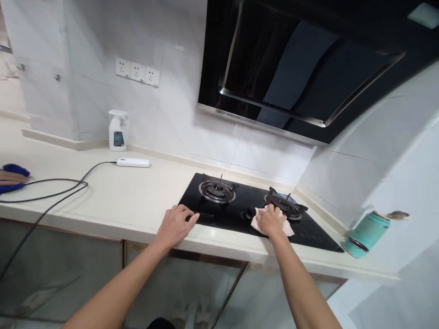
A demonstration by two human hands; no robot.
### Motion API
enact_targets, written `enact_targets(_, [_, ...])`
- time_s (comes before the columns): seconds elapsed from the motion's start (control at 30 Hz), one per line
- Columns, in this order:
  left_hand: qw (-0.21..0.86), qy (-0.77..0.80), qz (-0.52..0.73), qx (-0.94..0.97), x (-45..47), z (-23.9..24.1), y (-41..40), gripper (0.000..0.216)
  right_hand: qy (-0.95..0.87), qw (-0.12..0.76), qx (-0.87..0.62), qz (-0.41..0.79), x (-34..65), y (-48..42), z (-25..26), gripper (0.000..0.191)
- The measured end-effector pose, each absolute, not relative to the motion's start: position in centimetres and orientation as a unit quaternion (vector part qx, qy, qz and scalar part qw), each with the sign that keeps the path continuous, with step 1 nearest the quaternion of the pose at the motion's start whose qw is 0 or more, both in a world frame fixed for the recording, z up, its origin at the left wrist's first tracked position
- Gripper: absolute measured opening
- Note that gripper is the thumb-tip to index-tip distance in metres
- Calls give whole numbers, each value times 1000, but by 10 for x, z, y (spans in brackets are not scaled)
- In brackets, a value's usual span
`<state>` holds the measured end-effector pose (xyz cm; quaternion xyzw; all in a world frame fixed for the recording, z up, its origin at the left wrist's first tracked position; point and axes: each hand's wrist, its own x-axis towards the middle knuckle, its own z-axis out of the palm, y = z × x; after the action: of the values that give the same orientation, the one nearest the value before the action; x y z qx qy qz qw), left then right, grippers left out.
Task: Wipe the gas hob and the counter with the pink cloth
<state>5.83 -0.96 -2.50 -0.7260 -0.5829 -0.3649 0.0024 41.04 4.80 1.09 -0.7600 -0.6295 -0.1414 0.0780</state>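
A black glass gas hob (236, 214) with two burners is set into the cream countertop (130, 196). My right hand (270, 220) presses a pale pink cloth (288, 228) onto the hob, just in front of the right burner (284, 203) and beside a knob. My left hand (176, 224) rests flat on the counter edge, its fingers spread and touching the hob's left front corner. The left burner (217, 189) stands uncovered.
A white spray bottle (117, 131) stands by the tiled wall, with a white power strip (133, 162) and black cable (58, 187) nearby. A blue cloth (12, 177) lies far left. A teal cup (365, 233) sits at the right. A black range hood (295, 68) hangs overhead.
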Motion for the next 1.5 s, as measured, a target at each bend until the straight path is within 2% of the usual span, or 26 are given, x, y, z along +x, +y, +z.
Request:
enact_targets(0.2, [14, -580, -366, -728, 59, -24, -10, 43, -690, 11, -717, -99, 427, 45, 21, 34])
enact_targets(0.37, [7, -577, -366, -730, 58, -26, -10, 42, -760, 16, -647, -68, 442, 12, 8, 48])
enact_targets(0.53, [10, -574, -362, -734, 56, -26, -11, 41, -786, 163, -595, -48, 467, -18, -21, 42])
enact_targets(0.67, [9, -571, -369, -733, 55, -26, -11, 40, -781, 259, -569, 4, 496, -21, -25, 43])
enact_targets(0.8, [13, -573, -375, -729, 57, -25, -9, 41, -679, 323, -659, -21, 539, -5, -3, 48])
enact_targets(0.97, [13, -581, -373, -723, 60, -23, -9, 41, -597, 283, -747, -74, 564, 39, 24, 49])
enact_targets(1.13, [13, -585, -366, -723, 59, -23, -9, 41, -592, 199, -780, -53, 540, 68, 5, 43])
enact_targets(1.33, [25, -578, -364, -730, 57, -24, -8, 43, -597, 97, -796, -22, 541, 56, 1, 59])
enact_targets(1.5, [33, -583, -351, -732, 60, -23, -8, 43, -633, 48, -772, -42, 541, 19, 1, 61])
